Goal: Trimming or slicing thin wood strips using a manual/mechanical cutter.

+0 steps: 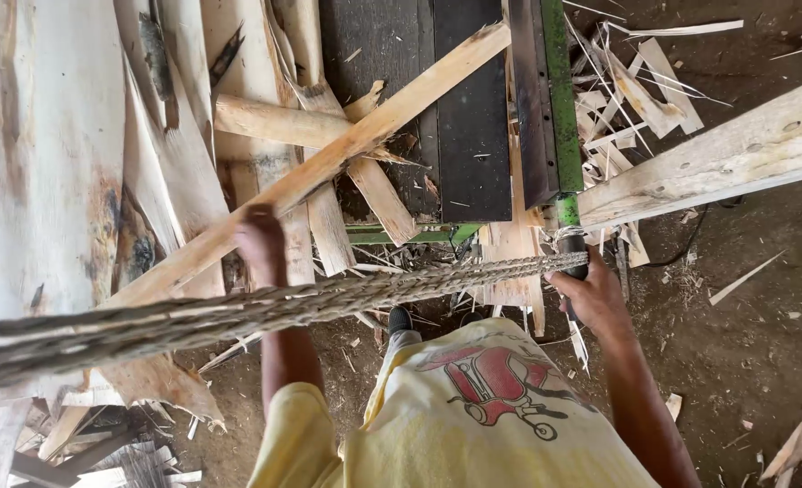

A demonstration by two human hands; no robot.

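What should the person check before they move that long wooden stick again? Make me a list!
1. Left hand on the long pale wooden plank: ok.
2. Right hand closed on the dark handle under the green metal bar: ok.
3. Plank's far end resting on the dark machine bed: ok.
4. Thick braided rope clear of both arms: not ok, it crosses them.
5. Footing among wood scraps: cannot tell.
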